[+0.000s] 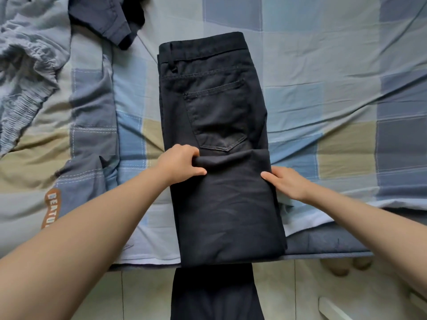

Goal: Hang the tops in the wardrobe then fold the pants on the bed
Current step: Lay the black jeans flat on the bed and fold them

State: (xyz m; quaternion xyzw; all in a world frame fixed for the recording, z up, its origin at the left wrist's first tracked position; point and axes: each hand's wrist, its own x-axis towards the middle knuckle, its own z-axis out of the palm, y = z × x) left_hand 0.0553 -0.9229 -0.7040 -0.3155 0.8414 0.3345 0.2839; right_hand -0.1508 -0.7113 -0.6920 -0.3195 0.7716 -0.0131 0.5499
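Bed with checked sheet is the landmark. Black pants lie down its middle, long axis running straight away from the person — waistband at the far end, back pocket up. Lower legs are doubled back over the thighs; the fold hangs over the bed's near edge, and more dark cloth shows below it toward the floor.

Folded-over end sits just below the pocket, with both hands on it. Left hand grips its left corner, fingers curled over the cloth and thumb under. Right hand is at the right edge, fingers mostly hidden — looks like a grip; can't tell how tight.

Judgement: next fold goes away from the person, toward the waistband. Open sheet on the right; rumpled blanket and dark top lie left and far-left, apart from the pants.
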